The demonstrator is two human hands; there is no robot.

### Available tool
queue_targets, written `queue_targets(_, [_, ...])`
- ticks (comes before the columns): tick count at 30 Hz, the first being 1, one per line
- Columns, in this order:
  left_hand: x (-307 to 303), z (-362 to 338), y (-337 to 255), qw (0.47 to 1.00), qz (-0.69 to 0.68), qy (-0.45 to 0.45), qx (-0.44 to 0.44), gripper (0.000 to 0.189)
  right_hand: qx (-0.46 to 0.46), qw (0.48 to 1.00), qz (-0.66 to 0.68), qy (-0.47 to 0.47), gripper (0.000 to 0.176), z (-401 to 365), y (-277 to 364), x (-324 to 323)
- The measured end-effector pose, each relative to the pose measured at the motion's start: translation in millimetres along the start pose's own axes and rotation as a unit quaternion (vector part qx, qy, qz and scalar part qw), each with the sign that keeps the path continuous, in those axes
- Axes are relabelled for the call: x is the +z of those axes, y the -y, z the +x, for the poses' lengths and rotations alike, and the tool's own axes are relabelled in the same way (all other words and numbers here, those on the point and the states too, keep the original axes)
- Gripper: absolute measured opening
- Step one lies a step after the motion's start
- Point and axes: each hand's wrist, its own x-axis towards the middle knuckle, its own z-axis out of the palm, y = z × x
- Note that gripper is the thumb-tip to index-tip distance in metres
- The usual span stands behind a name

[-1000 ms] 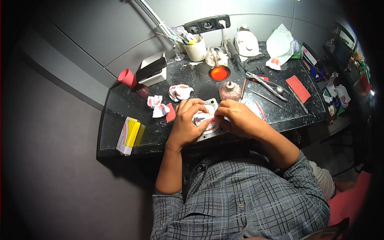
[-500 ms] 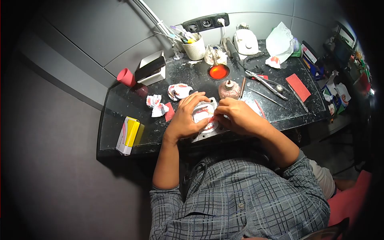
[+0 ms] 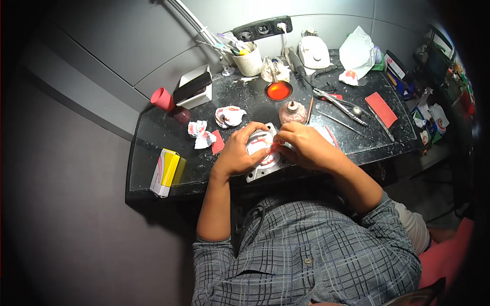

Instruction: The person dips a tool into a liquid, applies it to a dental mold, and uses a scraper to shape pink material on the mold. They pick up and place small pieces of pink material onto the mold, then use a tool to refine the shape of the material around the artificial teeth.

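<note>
A metal plate (image 3: 253,176) with white plaster and red dental pieces (image 3: 267,160) lies at the desk's front edge. Curved round its left side is my left hand (image 3: 239,152), its thumb and fingertips against the plaster. My right hand (image 3: 301,145) is closed at the plate's right side, fingers pinched over a small reddish bit whose shape I cannot make out. Just behind my right hand stands a glass burner (image 3: 293,113). A red wax piece (image 3: 217,142) lies left of my left hand.
Plaster models (image 3: 229,117) sit behind left, near a yellow-white box (image 3: 166,172). A pan of red wax (image 3: 278,91) is behind the burner. Pliers (image 3: 339,106), a knife (image 3: 381,124) and a red sheet (image 3: 381,109) lie right. A cup of tools (image 3: 248,62) stands at the back.
My left hand's fingers have shifted slightly, and more of the metal plate's front corner shows. My right hand stays pinched at nearly the same spot.
</note>
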Motion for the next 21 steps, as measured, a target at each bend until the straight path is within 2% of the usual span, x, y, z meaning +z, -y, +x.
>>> queue_targets(2, [1.0,-1.7,-1.8,1.000,0.003,-0.006,-0.004,0.049,0.000,1.000,-0.006,-0.022,0.022,-2.4,0.0,-7.0])
queue_targets(4, [2.1,-4.9,-6.0,0.999,0.023,-0.020,-0.033,0.048,-0.024,0.995,-0.017,-0.095,0.028,-8.9,-3.1,-21.5])
queue_targets(6, [4.3,-8.5,-14.3,0.998,0.055,-0.031,-0.020,0.048,0.032,0.995,-0.027,-0.094,0.023,-20.3,-8.6,-43.7])
queue_targets(8, [11.0,-13.9,-22.2,0.983,0.149,-0.091,-0.065,0.051,0.104,0.991,-0.037,-0.079,0.020,-33.1,-13.6,-72.1])
queue_targets(9, [11.9,-15.7,-34.5,0.975,0.154,-0.092,-0.134,0.054,0.116,0.987,-0.055,-0.096,0.020,-41.7,-22.0,-81.6])
queue_targets(11, [18.2,-18.4,-35.3,0.962,0.188,-0.114,-0.160,0.056,0.174,0.979,-0.048,-0.099,0.020,-54.1,-28.1,-103.0])
queue_targets(12, [19.9,-19.3,-35.6,0.947,0.223,-0.139,-0.186,0.059,0.174,0.977,-0.063,-0.107,0.020,-62.2,-38.9,-109.2])
queue_targets(13, [19.1,-21.0,-35.8,0.947,0.219,-0.144,-0.188,0.064,0.197,0.972,-0.071,-0.109,0.020,-66.6,-41.2,-115.7])
queue_targets(15, [16.6,-22.9,-30.8,0.951,0.199,-0.155,-0.177,0.062,0.237,0.961,-0.075,-0.120,0.018,-70.0,-40.1,-129.1])
queue_targets(17, [12.3,-23.4,-22.2,0.956,0.179,-0.165,-0.166,0.060,0.239,0.960,-0.070,-0.126,0.018,-74.1,-43.0,-136.6])
queue_targets(19, [5.3,-20.9,-11.7,0.965,0.085,-0.153,-0.195,0.054,0.242,0.958,-0.072,-0.138,0.019,-78.1,-43.7,-141.1])
queue_targets(20, [2.2,-19.0,-7.8,0.965,0.086,-0.151,-0.196,0.054,0.243,0.958,-0.070,-0.138,0.019,-79.8,-44.3,-142.4])
queue_targets(21, [-1.1,-16.8,-4.5,0.976,0.140,-0.120,-0.120,0.051,0.250,0.956,-0.073,-0.132,0.019,-81.3,-45.1,-143.6])
